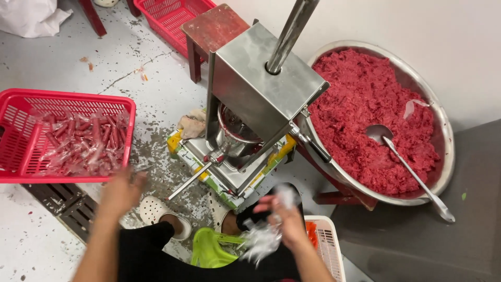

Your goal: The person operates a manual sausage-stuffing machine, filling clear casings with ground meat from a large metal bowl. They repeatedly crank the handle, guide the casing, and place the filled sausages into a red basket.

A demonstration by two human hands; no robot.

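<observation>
Beside the red basket (21,133) rim, left hand (121,192) blurred, grip unclear, right hand (286,222) clutching clear casing (261,241)

Left hand (122,190): bare, blurred, reaching out to the near left, fingers loosely spread, palm turned down, nothing seen in its grasp. Left forearm: bare, running up from the near edge and angled slightly to the right. Right hand (286,219): bare, blurred, held near centre-right, fingers curled inward; whether they grip is too smeared to tell. Right forearm: bare, rising from the near right edge and angled to the left. The hands are well apart.
</observation>
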